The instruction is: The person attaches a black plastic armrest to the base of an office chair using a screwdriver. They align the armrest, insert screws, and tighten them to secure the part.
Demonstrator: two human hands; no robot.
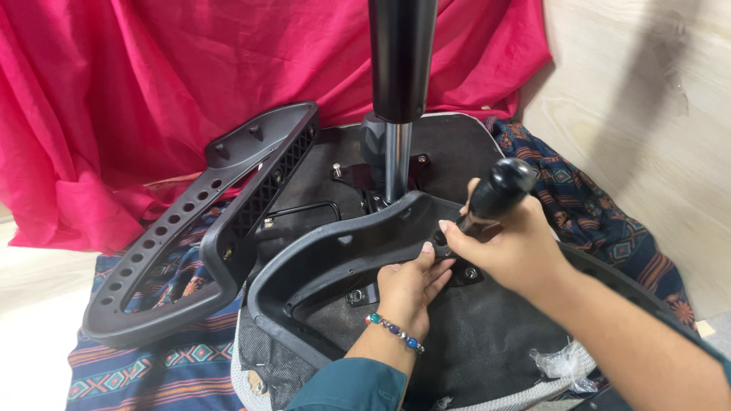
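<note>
An office chair seat (487,335) lies upside down, its black underside facing up. A chrome and black gas cylinder (399,91) rises from the mechanism at its middle. My right hand (506,243) is closed around the black handle of a screwdriver (499,190), pointed down at the seat near a bolt (470,272). My left hand (411,285), with a beaded bracelet, presses its fingers on the black plastic armrest (320,259) beside the tool tip. A second black armrest (190,251) with a row of holes lies to the left.
A patterned blue cloth (609,228) lies under the chair. Pink fabric (114,91) hangs behind it. A pale wooden wall (655,91) stands at the right. A scrap of clear plastic wrap (560,361) sits on the seat near my right forearm.
</note>
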